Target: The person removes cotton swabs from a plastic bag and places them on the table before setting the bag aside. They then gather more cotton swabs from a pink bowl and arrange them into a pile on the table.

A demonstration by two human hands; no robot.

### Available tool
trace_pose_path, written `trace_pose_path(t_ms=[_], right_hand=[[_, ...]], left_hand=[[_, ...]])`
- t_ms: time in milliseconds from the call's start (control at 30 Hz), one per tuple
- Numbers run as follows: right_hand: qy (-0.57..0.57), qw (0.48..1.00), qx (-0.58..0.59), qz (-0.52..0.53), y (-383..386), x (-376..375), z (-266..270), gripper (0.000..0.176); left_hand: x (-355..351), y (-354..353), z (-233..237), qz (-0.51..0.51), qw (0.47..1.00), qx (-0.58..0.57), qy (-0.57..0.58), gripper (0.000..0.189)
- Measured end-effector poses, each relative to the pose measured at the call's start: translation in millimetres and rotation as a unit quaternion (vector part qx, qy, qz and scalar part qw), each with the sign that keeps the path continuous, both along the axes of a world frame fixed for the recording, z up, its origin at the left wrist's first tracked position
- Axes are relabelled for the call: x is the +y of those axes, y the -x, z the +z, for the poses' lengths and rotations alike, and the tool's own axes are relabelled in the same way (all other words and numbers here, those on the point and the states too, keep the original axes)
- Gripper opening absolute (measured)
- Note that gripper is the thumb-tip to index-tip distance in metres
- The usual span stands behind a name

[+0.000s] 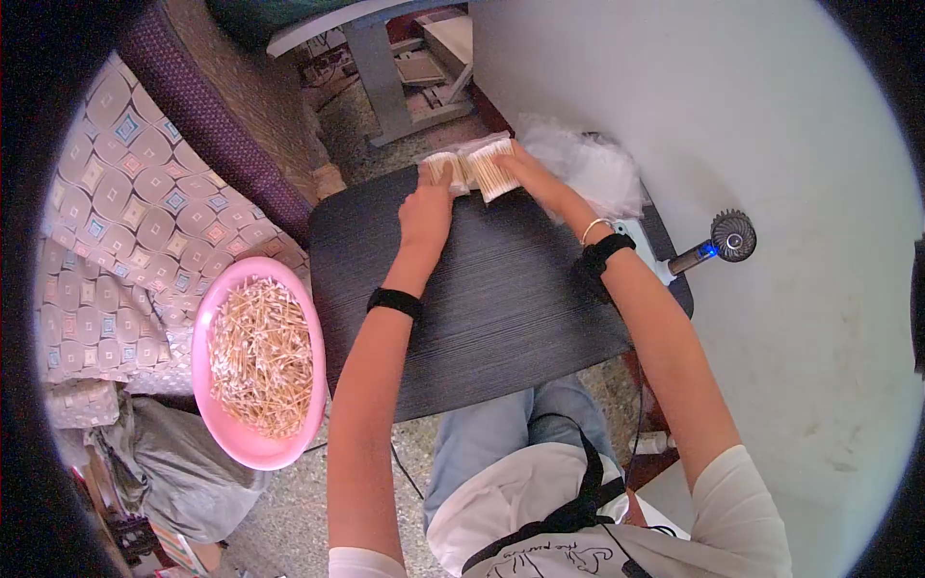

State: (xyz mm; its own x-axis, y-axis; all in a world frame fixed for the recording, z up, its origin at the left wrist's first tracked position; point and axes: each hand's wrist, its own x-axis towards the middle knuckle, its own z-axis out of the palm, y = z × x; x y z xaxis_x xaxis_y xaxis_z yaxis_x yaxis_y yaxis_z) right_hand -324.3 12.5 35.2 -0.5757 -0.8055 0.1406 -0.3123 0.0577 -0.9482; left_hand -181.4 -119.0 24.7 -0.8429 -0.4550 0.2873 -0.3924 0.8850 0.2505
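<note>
At the far edge of the dark table (482, 299) are two clear bags of cotton swabs side by side. My left hand (427, 214) is closed at the left bag of cotton swabs (460, 177), with one digit lying across its front. The right bag of cotton swabs (494, 171) is gripped by my right hand (533, 178), thumb on the front and the other fingers largely hidden. Both bags appear to touch at their inner edges. Loose cotton swabs (262, 361) fill much of a pink basin (205, 385) left of the table.
Crumpled clear plastic bags (588, 164) lie at the table's far right, beside my right forearm. A small handheld fan (718, 246) stands at the right edge, near the white wall (771, 356). Patterned cloth (164, 193) covers the seat at left.
</note>
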Motion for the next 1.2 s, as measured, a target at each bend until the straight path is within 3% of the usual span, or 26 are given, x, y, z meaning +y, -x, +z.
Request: trace_pose_path(t_ms=[300,400,600,700,800,900,1000,1100,1200], right_hand=[[-0.057,0.997,0.051,0.018,7,1,-6,0.049],[0.032,0.999,-0.031,0.008,4,-7,-5,0.047],[0.025,0.996,-0.06,-0.061,1,-26,16,0.045],[-0.079,0.991,0.071,-0.078,0,-47,19,0.053],[-0.113,0.969,0.211,-0.067,2,-65,9,0.06],[-0.22,0.951,0.206,-0.065,8,-76,0,0.063],[-0.07,0.967,0.175,-0.172,5,-77,-21,0.069],[-0.044,0.966,0.187,-0.172,6,-76,-28,0.075],[-0.136,0.959,0.214,-0.125,10,-74,-21,0.071]], left_hand=[[-2,-1,2,-0.003,1.0,0.007,0.004,0.049],[-3,-2,4,-0.002,1.0,-0.015,0.017,0.056],[-11,-8,9,-0.022,1.0,0.001,-0.014,0.07],[-19,-4,0,-0.044,0.994,0.067,-0.08,0.08],[-28,0,-13,-0.076,0.98,0.111,-0.144,0.088],[-28,3,-16,-0.095,0.972,0.129,-0.172,0.088],[-25,5,-14,-0.088,0.976,0.114,-0.163,0.082],[-23,7,-12,-0.07,0.983,0.088,-0.142,0.076],[-24,7,-13,-0.071,0.985,0.092,-0.127,0.072]])
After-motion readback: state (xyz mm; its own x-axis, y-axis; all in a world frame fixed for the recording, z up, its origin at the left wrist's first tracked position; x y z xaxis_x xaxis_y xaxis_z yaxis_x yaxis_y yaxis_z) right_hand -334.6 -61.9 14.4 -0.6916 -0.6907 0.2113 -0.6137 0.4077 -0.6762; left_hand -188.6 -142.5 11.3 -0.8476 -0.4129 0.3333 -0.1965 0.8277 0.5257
